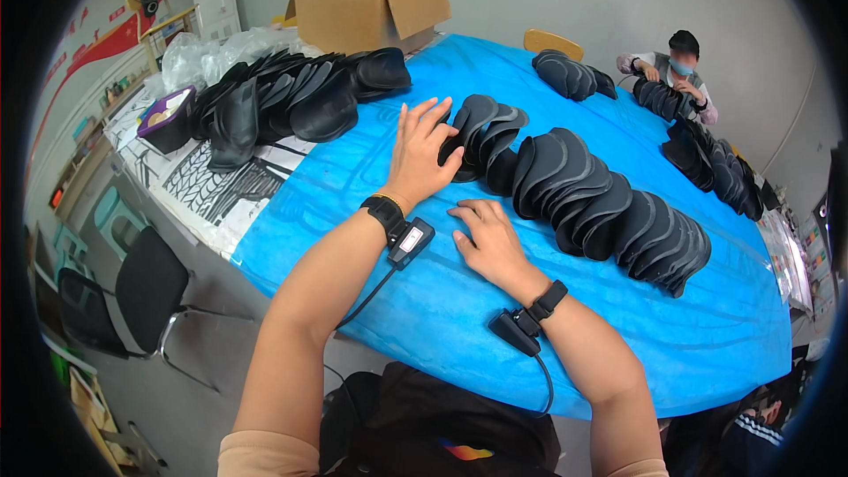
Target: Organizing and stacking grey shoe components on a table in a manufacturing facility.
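Observation:
A long row of black curved pieces [574, 185], overlapping and standing on edge, runs across the blue table cover from the middle to the right; their exact kind is not plain. My left hand [422, 155] is at the row's left end, fingers spread, thumb and fingertips against or very near the end pieces [481, 128]. Whether it touches them I cannot tell. Lower down, my right hand [493, 240] hovers over or rests on the cover, near side of the row, fingers loosely bent and apart, holding nothing. Both wrists wear black straps with small cabled boxes.
A large loose pile of black pieces [283, 97] lies left, beside a purple-rimmed tub [166, 119] and clear plastic bags [199, 62]. Behind stands a cardboard box [353, 18]. More rows [715, 168] lie far right, where another person [676, 75] handles pieces. A black chair [150, 291] stands left.

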`<act>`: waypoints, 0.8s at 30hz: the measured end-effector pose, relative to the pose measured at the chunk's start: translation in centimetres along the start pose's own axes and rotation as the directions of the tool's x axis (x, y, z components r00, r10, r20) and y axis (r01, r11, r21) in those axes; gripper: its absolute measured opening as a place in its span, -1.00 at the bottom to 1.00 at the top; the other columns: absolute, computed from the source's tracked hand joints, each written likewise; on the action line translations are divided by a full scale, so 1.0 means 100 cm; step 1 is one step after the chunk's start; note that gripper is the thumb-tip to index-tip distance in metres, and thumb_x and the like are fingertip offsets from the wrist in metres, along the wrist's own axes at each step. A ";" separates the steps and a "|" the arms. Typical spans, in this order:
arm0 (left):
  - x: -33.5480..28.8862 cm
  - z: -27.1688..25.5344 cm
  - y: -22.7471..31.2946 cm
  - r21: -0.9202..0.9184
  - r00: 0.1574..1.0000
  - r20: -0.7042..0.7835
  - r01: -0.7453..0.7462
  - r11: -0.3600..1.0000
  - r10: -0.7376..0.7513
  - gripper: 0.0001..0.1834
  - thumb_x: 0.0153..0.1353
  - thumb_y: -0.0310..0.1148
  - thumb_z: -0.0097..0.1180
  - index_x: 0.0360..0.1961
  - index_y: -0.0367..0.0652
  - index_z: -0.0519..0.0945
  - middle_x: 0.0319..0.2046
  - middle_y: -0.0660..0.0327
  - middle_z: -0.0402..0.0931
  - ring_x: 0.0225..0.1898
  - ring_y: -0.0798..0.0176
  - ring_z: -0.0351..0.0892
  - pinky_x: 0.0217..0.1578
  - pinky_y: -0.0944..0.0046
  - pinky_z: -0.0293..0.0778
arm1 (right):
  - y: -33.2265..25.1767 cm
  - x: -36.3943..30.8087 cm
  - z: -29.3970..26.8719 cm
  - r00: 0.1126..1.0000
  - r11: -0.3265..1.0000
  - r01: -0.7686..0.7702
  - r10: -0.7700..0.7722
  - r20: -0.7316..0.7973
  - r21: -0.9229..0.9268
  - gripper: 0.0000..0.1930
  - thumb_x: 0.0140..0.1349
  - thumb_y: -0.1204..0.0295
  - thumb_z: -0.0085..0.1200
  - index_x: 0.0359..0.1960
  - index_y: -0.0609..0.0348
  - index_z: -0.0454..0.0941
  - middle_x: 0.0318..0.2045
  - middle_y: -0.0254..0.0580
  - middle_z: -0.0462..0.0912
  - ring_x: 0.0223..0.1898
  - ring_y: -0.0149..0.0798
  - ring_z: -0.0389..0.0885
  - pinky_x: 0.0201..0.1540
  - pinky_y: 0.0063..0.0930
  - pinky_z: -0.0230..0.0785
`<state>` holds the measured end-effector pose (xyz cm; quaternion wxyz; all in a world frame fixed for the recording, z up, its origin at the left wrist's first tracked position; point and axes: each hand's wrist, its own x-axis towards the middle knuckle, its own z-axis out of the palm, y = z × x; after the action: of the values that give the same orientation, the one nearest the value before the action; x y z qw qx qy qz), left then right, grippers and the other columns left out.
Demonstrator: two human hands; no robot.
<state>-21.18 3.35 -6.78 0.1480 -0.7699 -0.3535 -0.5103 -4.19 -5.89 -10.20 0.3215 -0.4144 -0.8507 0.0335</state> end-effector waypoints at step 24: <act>-0.029 0.045 -0.081 -0.567 0.659 0.187 0.678 0.468 -0.728 -0.35 0.40 0.08 -0.22 -0.16 -0.44 0.55 -0.25 -0.04 0.60 -0.23 0.12 0.59 -0.17 0.19 0.49 | 0.004 -0.004 0.004 1.000 1.000 0.018 -0.018 -0.001 0.010 -0.67 0.15 0.39 0.09 -0.03 0.18 0.52 0.04 -0.03 0.48 0.12 0.03 0.34 0.19 -0.15 0.23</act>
<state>-24.47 10.58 -12.43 -0.3089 -0.5393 -0.4534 -0.6389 -3.95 -5.85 -10.85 0.3243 -0.4053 -0.8540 0.0347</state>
